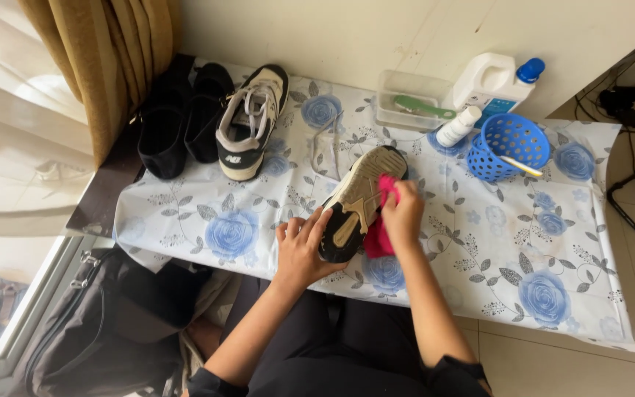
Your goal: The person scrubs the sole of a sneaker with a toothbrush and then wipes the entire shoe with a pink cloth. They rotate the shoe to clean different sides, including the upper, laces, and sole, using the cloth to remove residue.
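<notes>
Floral tablecloth [479, 242]: left hand [301, 250] grips sneaker [358, 202], right hand [402, 215] clutches pink cloth [378, 239]; white jug [490, 82] behind.

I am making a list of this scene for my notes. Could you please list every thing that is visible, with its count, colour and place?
Sneaker held sole-up: 1, black and cream, table centre.
Pink cloth: 1, against the sole.
Laced sneaker: 1, black and cream, back left.
Black slip-on shoes: 2, beside the curtain.
Loose shoelace: 1, pale, table centre.
Clear plastic tray: 1, holds a green-handled brush, at the back.
White jug with blue cap: 1, back right.
Small white bottle: 1, lying beside the basket.
Blue plastic basket: 1, back right.
Flowered tablecloth: 1, white and blue.
Dark bag: 1, floor, left.
Left hand: holds the sneaker.
Right hand: presses the cloth.
</notes>
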